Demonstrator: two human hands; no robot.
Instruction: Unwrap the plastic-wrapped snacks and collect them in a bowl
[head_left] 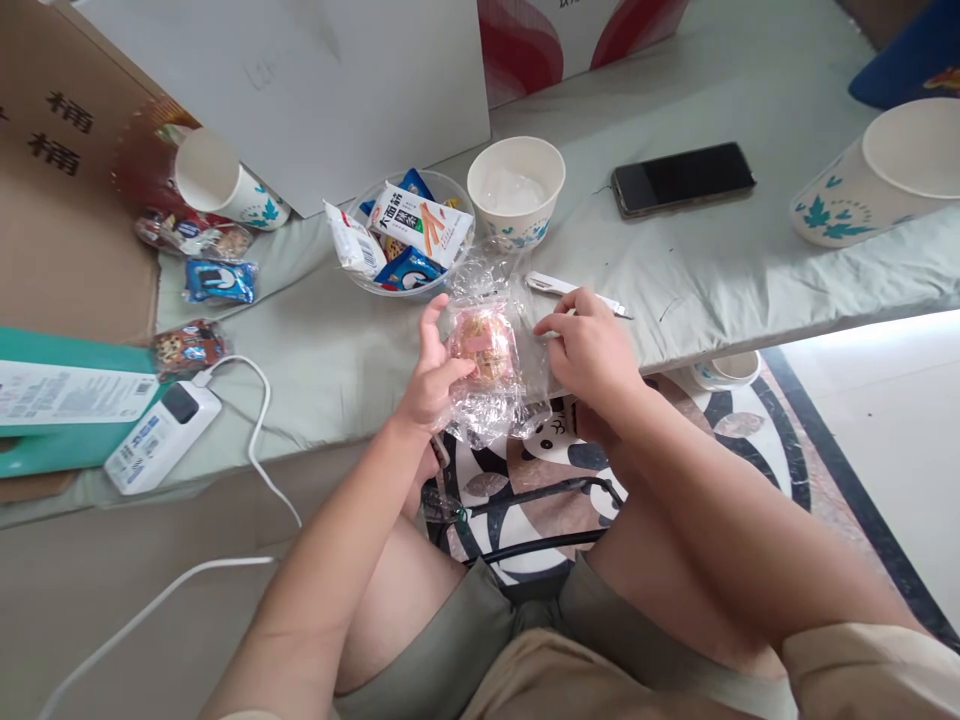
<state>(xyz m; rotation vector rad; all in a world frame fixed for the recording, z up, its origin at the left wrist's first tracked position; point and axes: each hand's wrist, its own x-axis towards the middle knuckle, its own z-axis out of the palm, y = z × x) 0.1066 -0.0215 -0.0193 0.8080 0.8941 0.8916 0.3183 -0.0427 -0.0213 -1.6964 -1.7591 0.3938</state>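
Note:
Near the bench's front edge my left hand (435,378) is closed on a wrapped snack (484,345), a pinkish-gold packet. Its thumb lies over the packet and the index finger points up. Loose clear plastic film (487,420) surrounds the packet and spreads beyond it on all sides. My right hand (589,345) hovers at the film's right edge, fingers bent and apart, with nothing visible in them; whether a fingertip touches the film I cannot make out. Just behind that hand lies a white utility knife (551,285), its metal tip showing on the right.
A clear bowl (409,292) of snack packets and a paper cup (517,180) stand behind the packet. Right are a phone (682,180) and larger cup (832,215). Left are a tipped cup (259,205), snack packs (191,347) and a white power bank (161,440) with a cable.

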